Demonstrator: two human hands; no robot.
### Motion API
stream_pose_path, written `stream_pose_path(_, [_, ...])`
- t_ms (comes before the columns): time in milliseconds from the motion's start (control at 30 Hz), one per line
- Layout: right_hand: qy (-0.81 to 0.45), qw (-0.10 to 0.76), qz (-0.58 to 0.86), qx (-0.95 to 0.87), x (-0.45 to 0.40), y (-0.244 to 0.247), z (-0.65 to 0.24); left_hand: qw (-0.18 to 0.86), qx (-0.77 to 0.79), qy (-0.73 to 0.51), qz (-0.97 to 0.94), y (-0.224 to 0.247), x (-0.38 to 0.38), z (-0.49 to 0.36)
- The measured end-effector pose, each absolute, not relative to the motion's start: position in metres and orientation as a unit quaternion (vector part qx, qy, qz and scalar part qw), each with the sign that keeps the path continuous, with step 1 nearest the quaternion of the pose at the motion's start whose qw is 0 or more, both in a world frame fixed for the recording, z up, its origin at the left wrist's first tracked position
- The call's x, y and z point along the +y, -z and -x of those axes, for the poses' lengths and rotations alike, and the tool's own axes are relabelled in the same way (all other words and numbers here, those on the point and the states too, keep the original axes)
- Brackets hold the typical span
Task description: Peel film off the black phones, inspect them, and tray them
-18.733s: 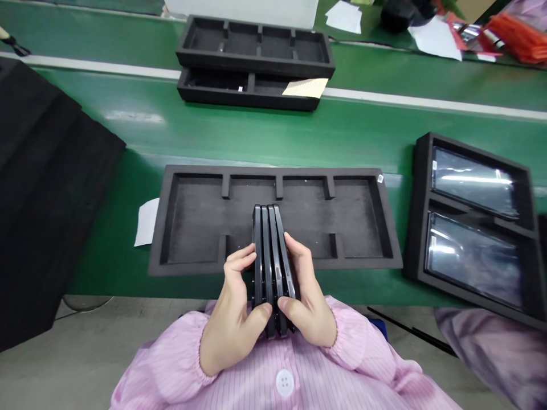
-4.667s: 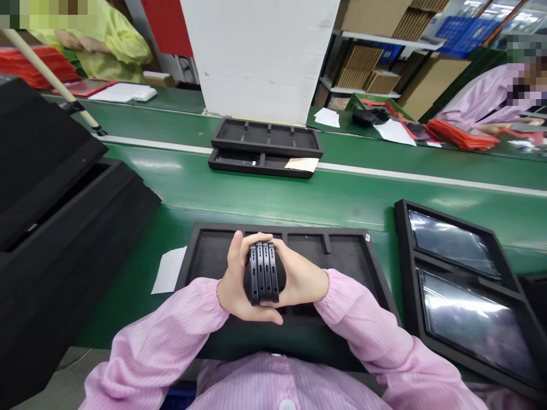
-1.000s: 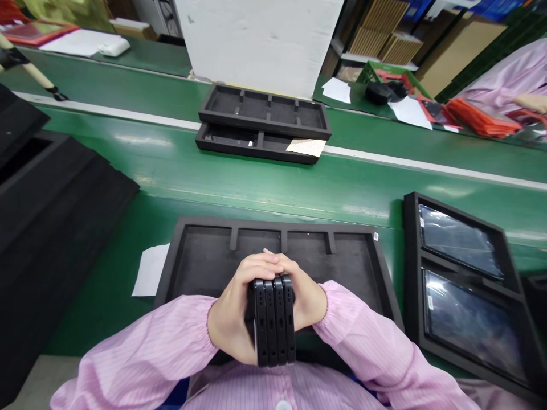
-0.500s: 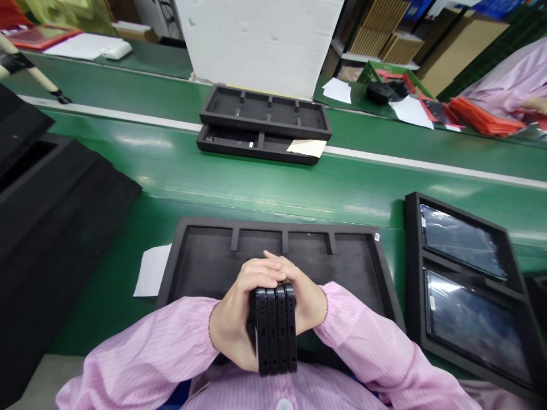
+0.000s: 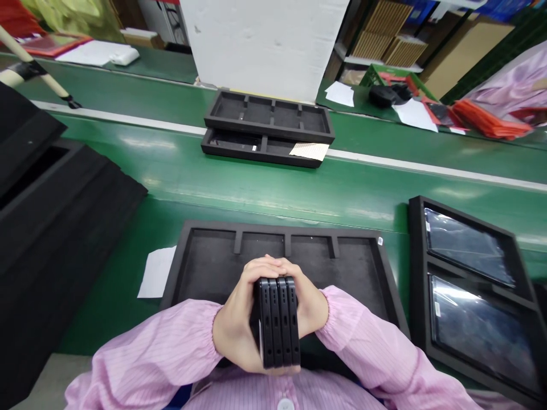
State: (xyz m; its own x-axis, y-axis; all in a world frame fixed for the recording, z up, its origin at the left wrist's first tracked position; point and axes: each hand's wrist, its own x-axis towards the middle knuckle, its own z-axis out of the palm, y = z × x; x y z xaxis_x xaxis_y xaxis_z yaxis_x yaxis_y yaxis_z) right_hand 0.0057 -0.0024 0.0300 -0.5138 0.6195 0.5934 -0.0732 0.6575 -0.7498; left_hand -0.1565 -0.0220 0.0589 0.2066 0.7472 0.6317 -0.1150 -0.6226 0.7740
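A stack of several black tablets (image 5: 280,324) stands on edge between my two hands, close to my body. Their short ends, with ports and speaker holes, face me. My left hand (image 5: 237,324) is closed round the left side, its fingers over the top and part of the hand showing under the bottom edge. From the right, my right hand (image 5: 311,302) grips the stack, fingers meeting the left ones on top. Beyond and below my hands lies a black foam tray (image 5: 284,229) with short dividers along its far side; my hands and sleeves cover part of it.
To the right, a black foam tray (image 5: 421,267) holds two tablets. At the left rise stacked black foam trays (image 5: 64,228), beside a white paper (image 5: 156,273). Two smaller trays (image 5: 269,122) sit across the green bench. A co-worker's pink sleeve (image 5: 513,74) shows far right.
The stack has risen slightly between my hands, and part of a hand now shows beneath its bottom edge. The whole view has shifted a little; the trays have not moved.
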Motion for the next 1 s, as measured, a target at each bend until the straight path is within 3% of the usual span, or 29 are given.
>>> stream_pose_path(1000, [-0.497, 0.456, 0.203, -0.709, -0.005, -0.041, 0.000, 0.418, 0.272, -0.543, -0.676, -0.062, -0.024, 0.160])
